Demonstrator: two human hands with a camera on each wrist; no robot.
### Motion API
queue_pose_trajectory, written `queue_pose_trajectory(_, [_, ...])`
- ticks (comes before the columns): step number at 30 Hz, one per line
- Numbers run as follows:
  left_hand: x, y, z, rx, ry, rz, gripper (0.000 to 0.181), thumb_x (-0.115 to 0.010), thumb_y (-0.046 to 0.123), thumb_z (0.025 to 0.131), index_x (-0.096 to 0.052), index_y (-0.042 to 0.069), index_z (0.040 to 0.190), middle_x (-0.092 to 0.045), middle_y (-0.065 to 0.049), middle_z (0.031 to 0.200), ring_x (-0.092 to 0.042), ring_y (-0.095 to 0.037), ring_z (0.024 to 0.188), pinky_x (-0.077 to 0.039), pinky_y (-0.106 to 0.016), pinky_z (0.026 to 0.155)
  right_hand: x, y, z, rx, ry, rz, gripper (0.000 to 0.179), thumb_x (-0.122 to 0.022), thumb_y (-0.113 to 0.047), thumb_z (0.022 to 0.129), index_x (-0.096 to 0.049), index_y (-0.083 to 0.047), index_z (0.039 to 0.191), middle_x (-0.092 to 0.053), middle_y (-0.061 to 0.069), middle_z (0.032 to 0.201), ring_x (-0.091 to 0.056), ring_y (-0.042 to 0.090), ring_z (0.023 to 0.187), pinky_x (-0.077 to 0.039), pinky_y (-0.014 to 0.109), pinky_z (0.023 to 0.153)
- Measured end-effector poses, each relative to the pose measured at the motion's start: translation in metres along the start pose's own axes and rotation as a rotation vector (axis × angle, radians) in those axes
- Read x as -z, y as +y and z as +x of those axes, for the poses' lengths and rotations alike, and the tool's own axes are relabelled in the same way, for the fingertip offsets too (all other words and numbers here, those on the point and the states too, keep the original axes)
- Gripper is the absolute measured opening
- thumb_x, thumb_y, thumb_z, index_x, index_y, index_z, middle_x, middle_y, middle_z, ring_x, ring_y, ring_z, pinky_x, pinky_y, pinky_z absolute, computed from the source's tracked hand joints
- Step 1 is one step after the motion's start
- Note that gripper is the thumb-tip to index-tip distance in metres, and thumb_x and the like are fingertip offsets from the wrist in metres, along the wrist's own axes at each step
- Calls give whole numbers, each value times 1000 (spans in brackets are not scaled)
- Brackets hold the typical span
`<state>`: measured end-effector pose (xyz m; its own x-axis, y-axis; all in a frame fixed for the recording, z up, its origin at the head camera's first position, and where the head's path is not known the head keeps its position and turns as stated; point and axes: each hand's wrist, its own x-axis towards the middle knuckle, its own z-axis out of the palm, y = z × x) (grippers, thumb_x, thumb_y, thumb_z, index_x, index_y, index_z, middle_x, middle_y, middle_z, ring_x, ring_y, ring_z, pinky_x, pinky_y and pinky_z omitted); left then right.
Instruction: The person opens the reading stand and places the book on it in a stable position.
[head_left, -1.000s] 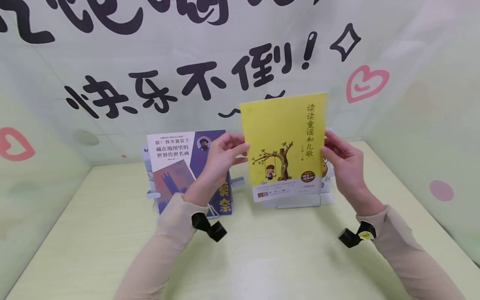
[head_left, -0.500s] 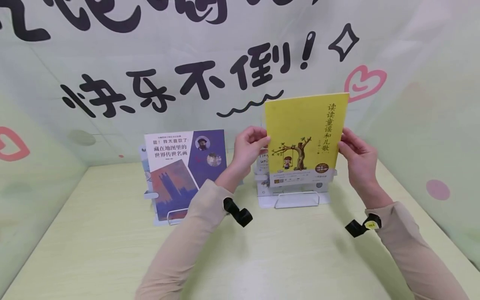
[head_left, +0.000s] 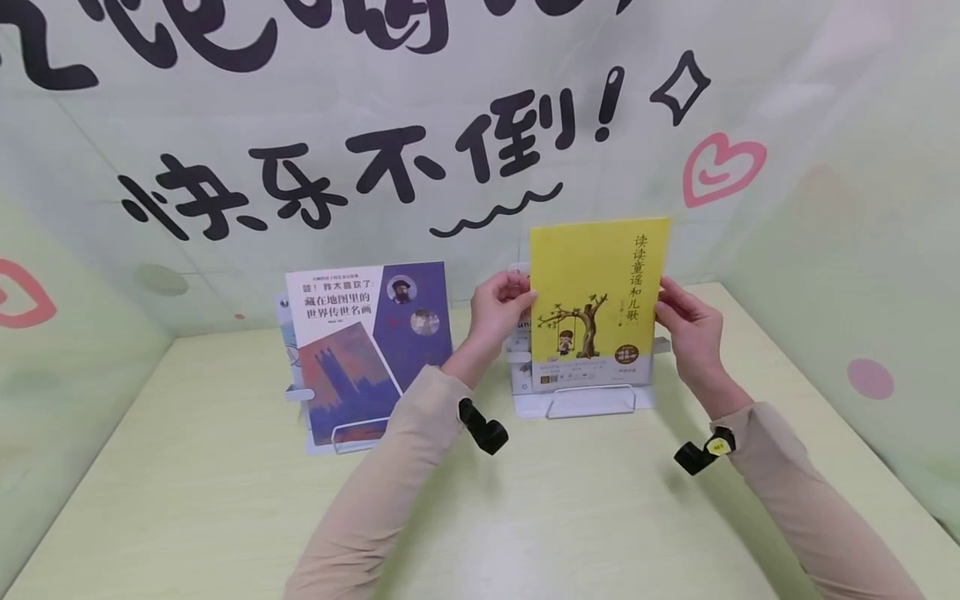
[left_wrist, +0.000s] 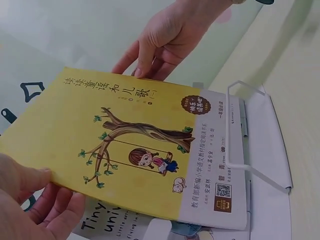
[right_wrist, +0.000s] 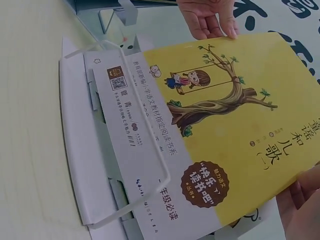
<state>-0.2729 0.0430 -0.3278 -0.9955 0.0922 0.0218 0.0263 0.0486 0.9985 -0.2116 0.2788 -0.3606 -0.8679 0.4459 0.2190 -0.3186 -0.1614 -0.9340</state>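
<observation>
A yellow book (head_left: 581, 267) with a tree and a girl on a swing stands nearly upright at the right stand. My left hand (head_left: 498, 315) pinches its left edge, thumb at the front and fingers partly behind. On the opposite edge my right hand (head_left: 693, 337) holds it the same way, at about mid-height. Below, a white wire-fronted book stand (head_left: 528, 407) surrounds its lower part; the wire loop (left_wrist: 235, 165) crosses in front of the cover in both wrist views. Behind it, mostly hidden, a pale book (left_wrist: 107, 220) printed "Tiny" rests in the stand.
To the left, a purple and white book (head_left: 420, 358) leans on a second stand (head_left: 318, 447), another book's edge showing behind it. A light green table (head_left: 225, 500) extends under everything. A printed cloth wall (head_left: 420, 75) closes the back, with more cloth at both sides.
Both hands first carried the yellow book rightward, in front of the right stand. Since then it has gone down and back, and its lower edge now sits behind the wire loop.
</observation>
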Motion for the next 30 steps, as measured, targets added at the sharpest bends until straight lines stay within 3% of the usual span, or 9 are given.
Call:
queue_pose_trajectory(5, [-2,-8,1,23,20,58,9,-68,1,83,-65,5,90,-63,-6,82,-57,-13,68,-55,-29,63,-3,8,0,-38,38,-212,41,-56,12,86,-54,1,125,-62,-10,87,-55,6,84,-48,10,74])
queue_pose_trajectory(8, [-3,-9,1,21,36,86,9,-68,1,83,-65,5,91,-63,-6,82,-57,-14,68,-55,-29,62,-4,9,-1,-36,33,-341,41,-57,9,88,-52,1,128,-59,-13,88,-53,7,86,-46,8,73])
queue_pose_trajectory(12, [-5,-12,2,33,56,137,8,-68,3,83,-65,5,90,-59,-4,79,-55,-12,65,-54,-26,59,-5,11,-2,-45,20,-430,41,-56,7,89,-51,-2,129,-58,-13,92,-54,7,89,-46,8,73])
queue_pose_trajectory(19, [-10,-14,-1,36,60,161,7,-68,2,83,-65,4,89,-57,-3,76,-53,-11,59,-55,-27,58,-4,13,-2,-70,38,-493,42,-54,6,90,-52,-5,130,-59,3,106,-53,6,88,-45,8,71])
queue_pose_trajectory(25, [-10,-17,0,-43,78,221,7,-69,2,81,-66,4,87,-60,-4,76,-55,-12,62,-52,-23,57,-4,15,-1,-65,59,-484,42,-55,6,89,-53,-6,130,-58,-2,102,-54,7,90,-45,9,71])
queue_pose_trajectory(30, [-8,-18,0,-110,77,301,7,-68,1,80,-67,2,87,-64,-6,79,-59,-15,71,-51,-21,64,-4,17,-2,-64,44,-501,43,-55,6,89,-52,-5,131,-58,5,107,-54,10,93,-45,8,74])
